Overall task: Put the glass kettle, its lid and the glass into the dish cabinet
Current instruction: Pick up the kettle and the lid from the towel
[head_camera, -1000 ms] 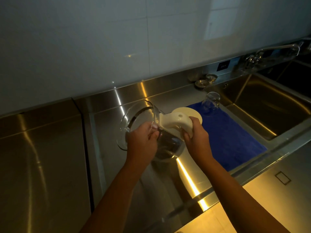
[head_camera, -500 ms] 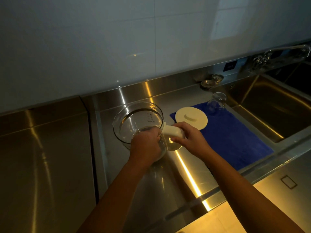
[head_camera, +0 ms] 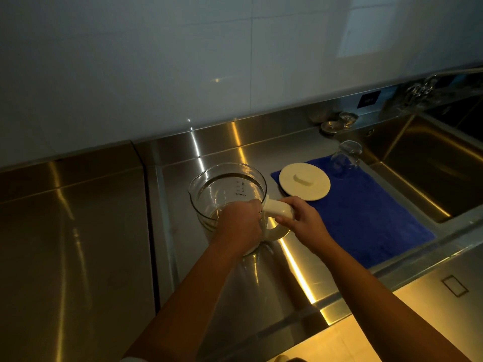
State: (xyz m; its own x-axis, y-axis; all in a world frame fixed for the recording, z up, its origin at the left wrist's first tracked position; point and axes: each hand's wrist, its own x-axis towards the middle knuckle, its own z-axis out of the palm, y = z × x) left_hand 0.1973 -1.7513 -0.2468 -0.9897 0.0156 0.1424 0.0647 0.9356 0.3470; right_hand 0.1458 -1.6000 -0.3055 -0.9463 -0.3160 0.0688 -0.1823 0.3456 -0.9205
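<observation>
The glass kettle point(head_camera: 224, 189) stands upright on the steel counter, its mouth open. My right hand point(head_camera: 303, 220) grips its cream handle point(head_camera: 278, 209). My left hand point(head_camera: 239, 226) holds the near side of the kettle's body by the handle joint. The round cream lid point(head_camera: 304, 185) lies flat on the blue cloth point(head_camera: 366, 218) just right of the kettle. The clear glass point(head_camera: 345, 158) sits at the cloth's far corner, beside the sink.
A deep steel sink point(head_camera: 428, 173) lies to the right with a tap point(head_camera: 428, 84) behind it. Small metal strainers point(head_camera: 339, 122) sit against the backsplash. A seam divides the steel counter point(head_camera: 78, 244) at left. The tiled wall rises behind.
The kettle went from tilted on its side to upright on the counter. The lid, hidden behind the handle earlier, now shows on the cloth. Both hands stayed on the kettle.
</observation>
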